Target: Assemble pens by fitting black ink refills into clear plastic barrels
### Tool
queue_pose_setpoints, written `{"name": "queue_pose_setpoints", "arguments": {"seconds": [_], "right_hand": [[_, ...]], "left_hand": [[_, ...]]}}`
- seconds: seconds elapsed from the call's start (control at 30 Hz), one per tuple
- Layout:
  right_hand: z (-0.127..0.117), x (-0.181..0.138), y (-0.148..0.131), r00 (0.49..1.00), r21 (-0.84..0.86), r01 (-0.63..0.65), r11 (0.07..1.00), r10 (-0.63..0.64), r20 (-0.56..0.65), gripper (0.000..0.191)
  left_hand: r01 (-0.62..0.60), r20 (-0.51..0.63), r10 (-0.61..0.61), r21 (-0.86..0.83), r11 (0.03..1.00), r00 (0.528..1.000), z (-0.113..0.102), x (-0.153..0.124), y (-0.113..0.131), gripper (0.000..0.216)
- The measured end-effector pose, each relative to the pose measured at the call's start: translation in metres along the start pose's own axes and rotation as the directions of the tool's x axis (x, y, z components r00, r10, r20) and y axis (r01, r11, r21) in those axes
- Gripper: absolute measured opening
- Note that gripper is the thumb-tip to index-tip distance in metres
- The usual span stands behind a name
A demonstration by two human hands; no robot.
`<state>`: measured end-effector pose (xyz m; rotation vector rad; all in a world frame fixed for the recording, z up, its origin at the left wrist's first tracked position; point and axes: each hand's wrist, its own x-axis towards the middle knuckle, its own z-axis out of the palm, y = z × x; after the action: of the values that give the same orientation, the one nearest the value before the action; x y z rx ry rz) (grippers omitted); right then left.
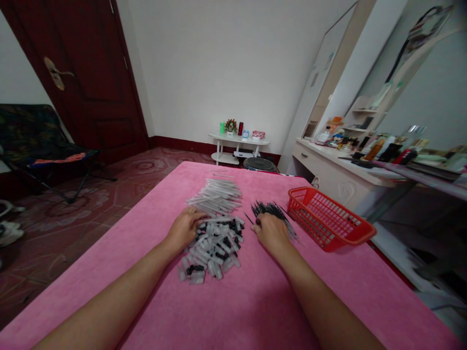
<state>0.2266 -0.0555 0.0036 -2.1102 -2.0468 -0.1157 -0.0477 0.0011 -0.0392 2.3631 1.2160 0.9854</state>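
A heap of short clear plastic caps with black ends (213, 250) lies in the middle of the pink cloth (237, 311). Behind it is a stack of long clear tubes (217, 196). My left hand (185, 228) rests on the left edge of the cap heap, fingers curled down into it; what they grip is hidden. My right hand (272, 231) lies knuckles up on a bundle of thin black sticks (272, 210), fingertips closed on its near end.
A red plastic basket (330, 218) sits tilted at the right edge of the cloth. A white dresser with bottles (350, 160) and mirror stands to the right, a small white table (239, 146) at the back wall, a folding chair (44, 150) and a dark door at left.
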Motion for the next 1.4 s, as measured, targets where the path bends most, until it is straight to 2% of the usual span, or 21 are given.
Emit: {"name": "queue_pose_setpoints", "arguments": {"seconds": [0.13,0.3,0.37,0.47,0.6,0.93,1.27,1.4], "right_hand": [[0.004,-0.002,-0.003,0.998,-0.091,-0.031,0.995,0.036,0.05,0.019],[-0.017,0.001,0.0,0.996,0.033,-0.068,0.997,0.066,0.065,0.02],[-0.027,0.003,0.001,0.998,0.164,-0.016,0.986,0.004,0.07,0.017],[-0.037,0.004,0.002,0.985,0.371,0.106,0.922,-0.148,0.087,0.012],[-0.042,0.002,0.001,0.973,0.479,0.166,0.862,-0.222,0.063,0.012],[-0.039,0.002,0.0,0.97,0.511,0.176,0.841,-0.237,0.057,0.012],[-0.047,0.0,0.0,0.972,0.469,0.168,0.867,-0.226,0.07,0.013],[-0.047,0.0,-0.001,0.972,0.436,0.164,0.885,-0.22,0.082,0.014]], "left_hand": [[-0.025,-0.014,0.025,0.009,1.0,1.0,0.0,-0.002,0.007,0.031],[-0.026,-0.059,0.025,-0.015,1.0,0.998,0.0,-0.002,0.008,0.026],[-0.032,-0.089,0.03,-0.015,0.999,0.996,0.0,-0.002,0.006,0.026],[-0.031,-0.126,0.029,-0.015,0.999,0.992,0.0,-0.003,0.004,0.025],[-0.022,-0.131,0.02,-0.011,1.0,0.991,0.0,-0.003,0.002,0.024],[-0.04,-0.124,0.037,-0.02,0.999,0.992,-0.001,-0.003,0.005,0.023],[-0.031,-0.135,0.03,-0.003,1.0,0.99,0.0,-0.003,0.002,0.022],[-0.062,-0.126,0.06,-0.005,0.998,0.99,-0.002,-0.003,0.006,0.023]]}}
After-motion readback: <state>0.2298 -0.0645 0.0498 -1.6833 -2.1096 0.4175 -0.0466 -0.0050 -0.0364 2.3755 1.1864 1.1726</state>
